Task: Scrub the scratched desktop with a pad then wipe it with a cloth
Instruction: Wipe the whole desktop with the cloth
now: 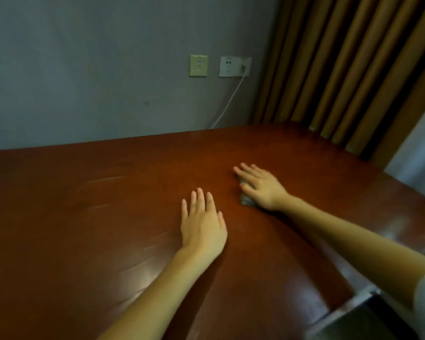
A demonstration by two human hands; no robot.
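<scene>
A reddish-brown wooden desktop (108,204) fills the lower view, with pale scratch streaks on its left part. My right hand (258,186) lies flat with straight fingers on a small grey pad (246,201), pressing it onto the wood; only the pad's left edge shows from under the palm and fingers. My left hand (203,225) rests flat on the desktop, fingers straight and slightly spread, a little nearer me and left of the right hand. It holds nothing. No cloth is in view.
A grey wall stands behind the desk, with a yellowish switch plate (198,65) and a white socket (234,67) from which a white cable (227,104) drops behind the desk's back edge. Brown curtains (349,69) hang at the right. The desk's right edge (349,305) is near my right forearm.
</scene>
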